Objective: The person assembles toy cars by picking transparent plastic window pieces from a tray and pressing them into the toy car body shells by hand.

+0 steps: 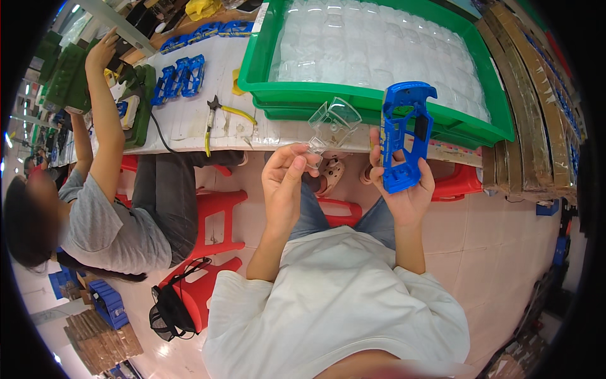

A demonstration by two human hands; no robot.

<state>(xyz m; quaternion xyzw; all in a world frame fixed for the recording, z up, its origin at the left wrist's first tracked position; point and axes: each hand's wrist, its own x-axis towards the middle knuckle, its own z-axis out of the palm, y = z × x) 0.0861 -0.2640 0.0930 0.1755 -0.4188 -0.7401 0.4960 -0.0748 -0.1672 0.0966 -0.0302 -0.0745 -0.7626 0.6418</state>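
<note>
My left hand (285, 183) pinches one end of a clear plastic part (336, 125), whose wider transparent panels stick up past the fingertips in front of the table edge. In my right hand (404, 192) stands a blue plastic frame (407, 136), upright, with cut-out openings and a yellow-marked side; the fingers and thumb grip its lower end. The two parts are apart from each other. Behind them is a green crate (353, 99) filled with rows of clear plastic pieces in white wrapping (372, 50).
Yellow-handled cutters (214, 114) lie on the white table (183, 129), near several blue frames (180, 79). A co-worker (120, 215) sits at the left, arms raised by a green machine (66, 79). Cardboard stacks (524, 114) stand right; a red stool (202, 297) holds a black bag (170, 309).
</note>
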